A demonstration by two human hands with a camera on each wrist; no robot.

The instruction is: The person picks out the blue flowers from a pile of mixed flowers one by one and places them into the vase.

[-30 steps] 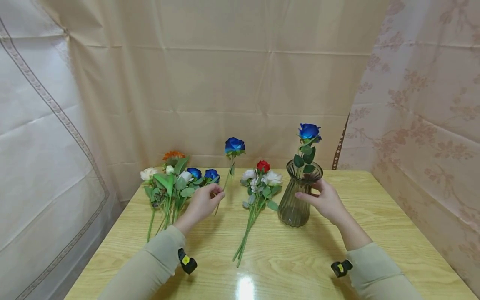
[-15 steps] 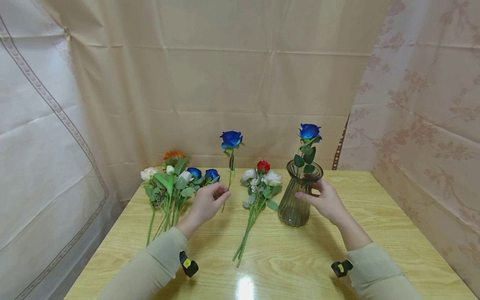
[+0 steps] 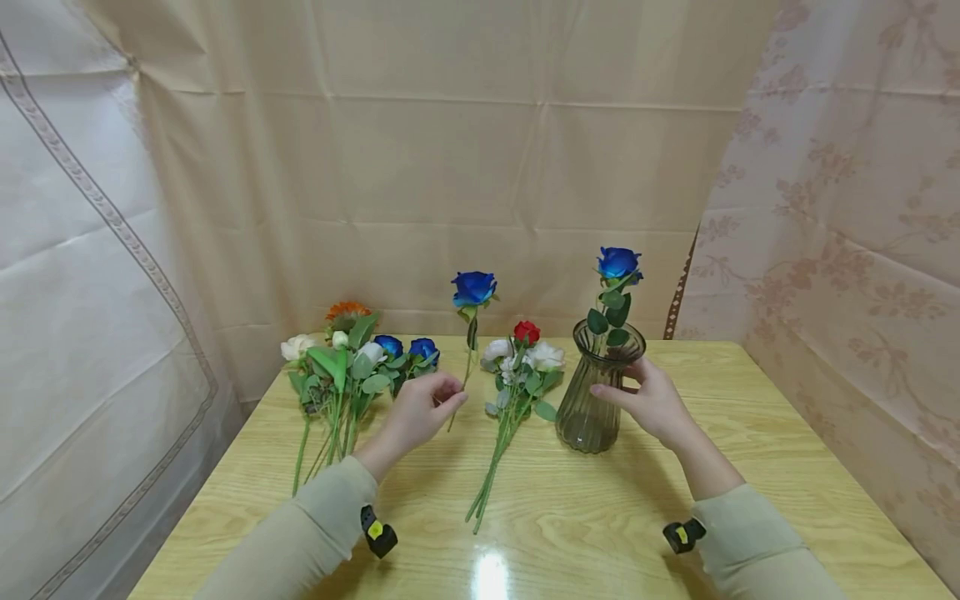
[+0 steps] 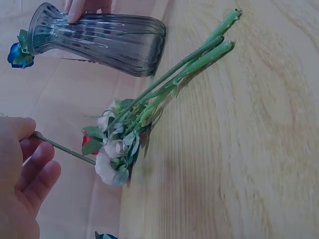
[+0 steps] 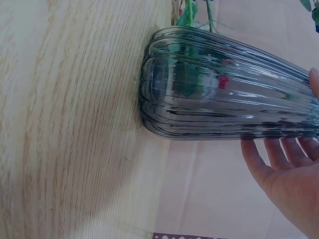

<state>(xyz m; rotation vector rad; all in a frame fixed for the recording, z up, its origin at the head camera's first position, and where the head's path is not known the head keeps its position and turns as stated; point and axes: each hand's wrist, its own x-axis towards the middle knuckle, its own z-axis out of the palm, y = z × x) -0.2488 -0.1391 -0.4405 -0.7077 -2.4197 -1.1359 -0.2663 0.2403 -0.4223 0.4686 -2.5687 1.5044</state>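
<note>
My left hand (image 3: 422, 410) pinches the stem of a blue rose (image 3: 474, 288) between thumb and fingers, its bloom upright above the table. That green stem (image 4: 67, 150) crosses in front of the pale cloth in the left wrist view. On the right, my right hand (image 3: 651, 400) grips a smoky ribbed glass vase (image 3: 588, 412) at its side, thumb in front. A second blue rose (image 3: 619, 263) with dark green leaves stands in the vase mouth. In the right wrist view the fingers curl against the vase wall (image 5: 214, 99), whose base is at the tabletop.
Between the hands lies a bunch of white flowers (image 3: 544, 357) with a red rose (image 3: 527, 332), stems toward me. At left is a larger pile with an orange flower (image 3: 348, 312), white blooms and blue roses (image 3: 423, 349). Cloth (image 3: 480, 167) hangs behind the wooden table (image 3: 600, 533).
My left hand has shifted slightly right with its blue rose, whose bloom rose and tipped left, then dropped back and moved right. The right hand and the vase have stayed put.
</note>
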